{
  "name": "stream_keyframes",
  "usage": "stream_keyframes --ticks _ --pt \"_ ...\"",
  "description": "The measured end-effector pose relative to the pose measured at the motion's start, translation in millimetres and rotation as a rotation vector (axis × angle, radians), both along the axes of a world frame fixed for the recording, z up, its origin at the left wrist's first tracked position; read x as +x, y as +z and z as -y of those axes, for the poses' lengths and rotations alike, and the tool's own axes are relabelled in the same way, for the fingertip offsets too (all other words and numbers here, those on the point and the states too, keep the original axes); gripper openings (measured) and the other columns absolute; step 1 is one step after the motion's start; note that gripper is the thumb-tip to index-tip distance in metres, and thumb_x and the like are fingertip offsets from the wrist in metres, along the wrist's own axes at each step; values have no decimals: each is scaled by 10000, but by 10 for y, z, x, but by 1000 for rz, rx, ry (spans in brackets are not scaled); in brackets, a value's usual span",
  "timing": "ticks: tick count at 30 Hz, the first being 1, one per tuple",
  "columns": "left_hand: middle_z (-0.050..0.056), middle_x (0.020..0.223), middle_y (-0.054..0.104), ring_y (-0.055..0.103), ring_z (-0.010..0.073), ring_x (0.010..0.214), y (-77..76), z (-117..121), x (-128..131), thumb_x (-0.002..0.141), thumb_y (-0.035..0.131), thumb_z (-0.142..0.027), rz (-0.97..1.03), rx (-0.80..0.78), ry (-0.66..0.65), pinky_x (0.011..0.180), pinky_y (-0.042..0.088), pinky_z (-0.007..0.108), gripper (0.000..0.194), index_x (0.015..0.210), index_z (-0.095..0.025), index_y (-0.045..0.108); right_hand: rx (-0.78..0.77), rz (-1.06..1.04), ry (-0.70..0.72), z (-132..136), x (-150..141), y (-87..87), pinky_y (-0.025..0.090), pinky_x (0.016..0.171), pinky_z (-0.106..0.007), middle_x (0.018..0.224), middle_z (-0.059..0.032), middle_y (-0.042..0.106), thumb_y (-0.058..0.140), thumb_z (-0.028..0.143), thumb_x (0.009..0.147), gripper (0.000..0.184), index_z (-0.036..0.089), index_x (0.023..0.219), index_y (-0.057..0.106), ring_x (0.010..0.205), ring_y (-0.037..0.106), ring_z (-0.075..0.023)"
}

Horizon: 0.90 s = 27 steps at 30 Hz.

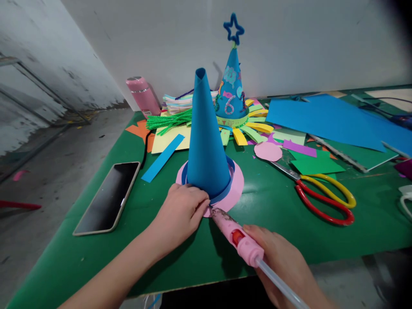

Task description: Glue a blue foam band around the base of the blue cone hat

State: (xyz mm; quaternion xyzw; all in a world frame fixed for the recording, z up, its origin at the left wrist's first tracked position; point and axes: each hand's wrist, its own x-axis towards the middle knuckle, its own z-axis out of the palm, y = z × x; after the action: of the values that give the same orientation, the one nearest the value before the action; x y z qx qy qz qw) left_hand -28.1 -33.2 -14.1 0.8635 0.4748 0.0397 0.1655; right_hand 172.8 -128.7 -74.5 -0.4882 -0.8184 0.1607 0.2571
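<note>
A plain blue paper cone point(206, 141) stands upright on a round pink paper disc point(234, 189), with a blue strip ringing its base. My left hand point(182, 212) is closed at the near left edge of the cone's base, fingers pressing the pink disc and blue rim. My right hand point(283, 266) grips a pink hot glue gun point(236, 236) with a clear glue stick out of its back. The gun's nozzle touches the disc's near edge beside my left fingers.
A phone point(107, 197) lies at the left. Red and yellow scissors point(322, 193) lie at the right. Behind stand a decorated blue party hat point(231, 86) with a star, a pink bottle point(143, 96), green pipe cleaners point(167, 120), coloured paper scraps and a large blue sheet point(334, 120).
</note>
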Motion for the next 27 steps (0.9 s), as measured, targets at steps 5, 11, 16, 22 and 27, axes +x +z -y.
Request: stream_keyframes --ticks 5,11,16,22,27 --pt "34 755 637 542 181 714 16 -8 18 843 360 -227 -12 2 0 677 318 332 260 733 -176 590 39 17 -10 -12 -8 -2 452 531 -244 841 -39 652 376 163 825 311 193 1128 442 685 603 -153" --pt "34 752 641 544 179 709 19 0 11 842 365 -221 -1 11 -6 676 325 334 257 738 -173 595 68 23 4 -11 -14 8 473 545 -263 846 -57 656 358 173 822 315 188 1127 436 683 610 -164" --pt "34 744 632 541 180 702 14 3 10 849 362 -225 -14 6 -9 670 317 331 262 740 -172 593 163 -35 -15 -37 32 108 501 534 -261 884 -76 664 322 164 834 293 169 1110 420 706 635 -169" --pt "28 737 626 532 174 692 17 3 19 850 357 -224 -11 5 -14 669 312 326 264 730 -170 586 192 -2 -90 -30 109 140 519 568 -250 893 -65 667 346 174 841 275 176 1104 427 729 649 -165" --pt "31 709 622 527 169 670 17 -5 15 850 353 -222 -14 7 -14 658 315 321 277 711 -165 586 149 21 -85 10 156 110 520 630 -272 966 -85 648 360 156 820 333 172 1151 395 822 639 -182"
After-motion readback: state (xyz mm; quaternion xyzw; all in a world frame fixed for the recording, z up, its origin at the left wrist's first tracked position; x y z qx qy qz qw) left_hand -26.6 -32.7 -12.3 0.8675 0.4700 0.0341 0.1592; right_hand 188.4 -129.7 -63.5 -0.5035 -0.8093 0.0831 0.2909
